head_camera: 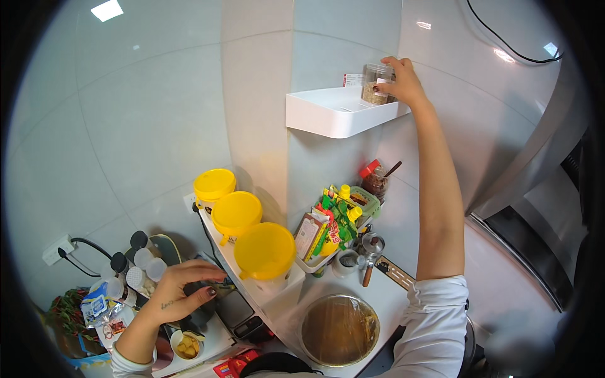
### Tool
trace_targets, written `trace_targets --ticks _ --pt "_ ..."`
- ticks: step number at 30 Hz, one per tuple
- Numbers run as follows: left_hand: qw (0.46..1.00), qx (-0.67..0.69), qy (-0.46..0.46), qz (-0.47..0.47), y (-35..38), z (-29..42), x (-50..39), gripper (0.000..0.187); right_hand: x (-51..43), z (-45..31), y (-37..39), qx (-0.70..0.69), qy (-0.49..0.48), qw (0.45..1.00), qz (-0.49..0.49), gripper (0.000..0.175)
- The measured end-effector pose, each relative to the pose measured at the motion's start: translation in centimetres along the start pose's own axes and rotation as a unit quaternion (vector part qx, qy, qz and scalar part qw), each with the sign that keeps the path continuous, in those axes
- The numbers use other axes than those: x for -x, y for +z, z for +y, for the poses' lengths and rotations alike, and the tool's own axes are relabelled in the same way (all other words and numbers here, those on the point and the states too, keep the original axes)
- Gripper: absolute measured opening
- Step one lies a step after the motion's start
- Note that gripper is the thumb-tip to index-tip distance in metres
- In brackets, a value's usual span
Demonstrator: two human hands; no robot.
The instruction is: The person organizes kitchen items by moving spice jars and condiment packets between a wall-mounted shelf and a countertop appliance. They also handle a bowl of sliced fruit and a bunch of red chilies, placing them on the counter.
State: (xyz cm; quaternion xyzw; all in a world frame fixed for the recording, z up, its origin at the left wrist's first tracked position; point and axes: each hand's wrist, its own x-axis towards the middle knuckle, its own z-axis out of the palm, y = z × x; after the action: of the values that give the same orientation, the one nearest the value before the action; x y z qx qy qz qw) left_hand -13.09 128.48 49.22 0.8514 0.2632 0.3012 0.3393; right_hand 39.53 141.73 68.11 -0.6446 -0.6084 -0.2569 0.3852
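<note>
High on a white corner shelf (pixel 326 113), my right hand (pixel 401 85) is around a clear plastic jar (pixel 375 92) of pale grains, its thumb across the jar's white label. The jar stands upright at the shelf's right end. Behind my fingers is part of a darker thing, mostly hidden. My left hand (pixel 182 290) is empty, with thumb and fingers apart. It hovers above the lower left counter, to the right of several spice jars (pixel 140 279). Below it sits a white cup (pixel 187 345) with yellow-brown pieces inside.
Several yellow-lidded tubs (pixel 264 250) line a raised white ledge. Beside them, a rack (pixel 312 267) holds green pouches. A red-lidded jar (pixel 375 179) with a spoon stands behind. A film-covered round bowl (pixel 340 330) is below. Cords run from a wall socket (pixel 59 250). A range hood (pixel 524 255) is at right.
</note>
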Motion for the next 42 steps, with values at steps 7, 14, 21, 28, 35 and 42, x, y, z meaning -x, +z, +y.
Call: trace_targets --ticks 7,14,21,28,35,42 --pt "0.998 0.062 -0.032 0.005 -0.7 -0.1 0.9 0.026 -0.3 1.1 -1.0 -0.089 -0.002 0.988 0.130 0.052" --pt "0.993 0.106 -0.036 0.023 -1.2 -1.0 2.6 0.027 -0.2 -0.6 -1.7 0.048 0.174 0.983 0.031 0.055" --pt "0.993 0.110 -0.028 0.027 -1.2 -0.6 3.1 0.027 0.9 -4.5 -0.7 0.142 0.254 0.941 -0.170 0.057" --pt "0.996 0.082 -0.022 0.032 -1.2 -0.8 2.8 0.024 0.4 -4.7 -0.5 0.133 0.246 0.946 -0.161 0.063" --pt "0.994 0.085 -0.055 0.042 -0.6 -0.3 2.4 0.025 -1.5 -3.7 -2.1 -0.021 0.204 0.977 0.065 0.066" --pt "0.993 0.092 -0.058 0.038 0.2 -0.4 1.3 0.024 -6.9 2.0 -2.7 -0.021 0.098 0.979 0.178 0.061"
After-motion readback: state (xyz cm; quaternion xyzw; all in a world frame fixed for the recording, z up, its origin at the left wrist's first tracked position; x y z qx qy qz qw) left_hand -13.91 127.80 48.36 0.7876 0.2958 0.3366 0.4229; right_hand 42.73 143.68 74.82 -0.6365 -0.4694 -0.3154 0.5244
